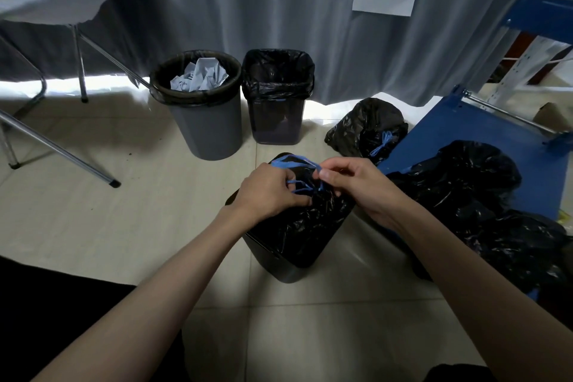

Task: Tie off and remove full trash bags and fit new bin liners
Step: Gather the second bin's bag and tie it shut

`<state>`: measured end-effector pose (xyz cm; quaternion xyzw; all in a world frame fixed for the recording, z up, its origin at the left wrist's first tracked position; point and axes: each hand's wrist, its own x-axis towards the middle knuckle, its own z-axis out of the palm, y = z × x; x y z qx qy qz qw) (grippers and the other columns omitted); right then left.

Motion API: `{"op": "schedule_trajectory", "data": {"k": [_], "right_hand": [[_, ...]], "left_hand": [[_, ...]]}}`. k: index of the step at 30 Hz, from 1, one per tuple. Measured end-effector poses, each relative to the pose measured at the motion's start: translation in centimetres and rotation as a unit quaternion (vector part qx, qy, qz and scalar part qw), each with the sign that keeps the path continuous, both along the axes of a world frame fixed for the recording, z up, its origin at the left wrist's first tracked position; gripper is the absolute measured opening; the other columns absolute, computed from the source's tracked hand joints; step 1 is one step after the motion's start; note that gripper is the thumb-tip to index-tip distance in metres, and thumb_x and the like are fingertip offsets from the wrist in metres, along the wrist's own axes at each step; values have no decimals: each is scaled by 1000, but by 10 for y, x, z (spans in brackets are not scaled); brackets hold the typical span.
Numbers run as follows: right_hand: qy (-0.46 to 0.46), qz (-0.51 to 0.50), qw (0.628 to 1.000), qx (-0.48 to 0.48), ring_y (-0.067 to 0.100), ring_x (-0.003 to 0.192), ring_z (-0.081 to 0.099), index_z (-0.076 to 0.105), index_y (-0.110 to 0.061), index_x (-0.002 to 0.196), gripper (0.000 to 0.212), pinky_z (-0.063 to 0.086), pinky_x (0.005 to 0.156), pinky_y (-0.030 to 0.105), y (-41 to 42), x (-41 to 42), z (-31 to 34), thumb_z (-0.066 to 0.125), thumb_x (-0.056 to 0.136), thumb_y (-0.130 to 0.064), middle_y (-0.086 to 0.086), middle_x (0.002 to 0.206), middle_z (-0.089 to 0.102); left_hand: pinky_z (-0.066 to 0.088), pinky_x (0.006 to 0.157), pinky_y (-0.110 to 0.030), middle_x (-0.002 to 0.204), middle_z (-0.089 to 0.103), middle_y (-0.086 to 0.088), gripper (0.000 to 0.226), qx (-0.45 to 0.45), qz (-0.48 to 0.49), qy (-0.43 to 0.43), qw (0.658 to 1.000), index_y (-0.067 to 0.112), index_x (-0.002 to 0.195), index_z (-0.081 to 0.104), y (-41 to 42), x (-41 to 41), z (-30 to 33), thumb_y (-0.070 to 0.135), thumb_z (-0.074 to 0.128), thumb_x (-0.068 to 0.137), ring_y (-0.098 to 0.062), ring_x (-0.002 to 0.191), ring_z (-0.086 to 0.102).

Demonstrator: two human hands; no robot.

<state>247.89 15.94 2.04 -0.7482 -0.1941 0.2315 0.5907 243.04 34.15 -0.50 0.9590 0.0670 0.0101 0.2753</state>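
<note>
A black trash bag sits gathered in a dark square bin on the floor in front of me. Its blue drawstring loops up over the bag's top. My left hand grips the drawstring with curled fingers on the left side. My right hand pinches the same blue drawstring on the right, thumb and fingers closed on it. Both hands meet right above the bag's neck.
Behind stand a round grey bin with crumpled paper and a square bin with a black liner. A tied black bag lies right of them. More black bags rest on a blue cart. Folding table legs stand left.
</note>
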Motion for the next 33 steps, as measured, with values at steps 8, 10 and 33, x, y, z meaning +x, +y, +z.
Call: {"op": "schedule_trajectory", "data": {"k": [8,10,33], "right_hand": [[66,-34,990,119,15,93,67,63,-7,94,16,49,78,22,13,-5,-3,49,101,-7,8,93,72],[82,-27,988,130,16,88,67,60,-7,92,18,49,72,21,14,-5,-2,46,102,-7,8,88,70],[105,-62,991,54,11,59,58,61,-5,88,18,42,52,19,13,-10,-9,49,101,-5,8,73,63]], "left_hand": [[34,53,-29,61,52,2,49,84,87,-6,993,19,57,49,-10,-4,-2,60,68,75,-22,62,53],[33,52,-29,61,52,2,50,96,90,0,991,18,57,49,-9,-3,0,60,70,74,-21,61,53],[22,51,-30,62,30,-6,55,-408,111,31,906,20,60,36,9,-4,-11,46,82,73,-16,53,27]]}}
